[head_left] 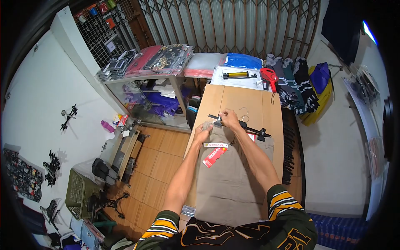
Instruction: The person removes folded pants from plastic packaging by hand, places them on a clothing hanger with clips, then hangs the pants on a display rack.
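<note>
Khaki trousers (227,183) lie folded lengthwise on the cardboard-topped table, waist end away from me. They carry a white brand label (216,145) and a red hang tag (214,157). A black clip hanger (252,128) lies across the waist end, its metal hook (244,111) pointing away. My left hand (202,132) is closed on the left corner of the trousers' waistband. Just right of it, my right hand (228,118) is closed at the hanger's left clip (217,123). The hanger's right clip (261,135) sits at the waistband's right side.
Behind the cardboard (214,96) lie a yellow hand pump (235,75), a red tagging tool (269,77) and bundled socks (306,83). A glass display case (143,100) with packaged clothes stands at the back left. Black hangers (288,154) line the table's right side.
</note>
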Tool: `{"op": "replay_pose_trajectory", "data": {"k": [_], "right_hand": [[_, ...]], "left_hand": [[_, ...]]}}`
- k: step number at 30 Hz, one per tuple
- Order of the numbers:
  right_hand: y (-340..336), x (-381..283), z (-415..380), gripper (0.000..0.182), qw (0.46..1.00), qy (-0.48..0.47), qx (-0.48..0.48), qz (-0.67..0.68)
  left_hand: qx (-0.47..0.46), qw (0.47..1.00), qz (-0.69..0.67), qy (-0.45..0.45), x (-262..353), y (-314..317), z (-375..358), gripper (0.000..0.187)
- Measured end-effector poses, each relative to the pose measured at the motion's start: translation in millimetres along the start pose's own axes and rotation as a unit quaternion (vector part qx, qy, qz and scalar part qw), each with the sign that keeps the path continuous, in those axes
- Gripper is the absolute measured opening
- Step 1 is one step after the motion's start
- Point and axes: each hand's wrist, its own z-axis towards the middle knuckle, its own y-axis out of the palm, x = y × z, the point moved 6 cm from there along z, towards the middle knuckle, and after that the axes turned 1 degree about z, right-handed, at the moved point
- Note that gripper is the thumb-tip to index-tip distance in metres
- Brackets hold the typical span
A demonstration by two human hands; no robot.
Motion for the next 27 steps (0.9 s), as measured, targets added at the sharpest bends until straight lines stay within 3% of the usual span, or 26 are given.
{"op": "replay_pose_trajectory", "data": {"k": [7, 9, 12, 14, 18, 22, 23, 25, 27], "right_hand": [[15.6, -0.1, -18.0, 0.026, 0.994, -0.078, -0.005, -0.074], [18.2, 0.2, -24.6, 0.026, 0.994, -0.069, -0.009, -0.086], [16.9, -4.5, -36.5, 0.026, 0.989, -0.108, -0.010, -0.096], [5.9, -15.0, -50.1, 0.031, 0.982, -0.180, 0.048, -0.042], [-30.9, -14.9, -89.9, 0.039, 0.970, -0.209, 0.112, -0.058], [-96.6, 10.0, -145.2, 0.047, 0.927, -0.146, 0.295, -0.182], [-107.8, 10.8, -157.2, 0.047, 0.926, -0.142, 0.298, -0.183], [-141.4, 25.1, -184.6, 0.054, 0.854, 0.033, 0.416, -0.310], [-157.2, 59.0, -188.6, 0.059, 0.869, 0.100, 0.389, -0.290]], "left_hand": [[0.027, 0.999, 0.011, 0.030, -18.4, -2.5, 8.9, 0.030], [0.088, 0.990, 0.068, 0.086, -14.5, -9.0, 5.2, 0.036], [0.098, 0.989, 0.091, 0.070, -19.3, -11.0, 5.4, 0.042], [0.100, 0.987, 0.099, 0.083, -20.8, -11.7, 6.9, 0.042], [0.110, 0.979, 0.138, 0.102, -23.8, -12.5, 6.4, 0.045], [0.116, 0.969, 0.175, 0.126, -15.4, -10.8, -1.1, 0.050], [0.111, 0.970, 0.176, 0.127, -11.1, -9.6, -4.1, 0.050], [0.132, 0.961, 0.205, 0.128, -3.5, -8.3, -11.4, 0.054], [0.140, 0.953, 0.241, 0.119, -7.6, -6.5, -9.9, 0.059]]}}
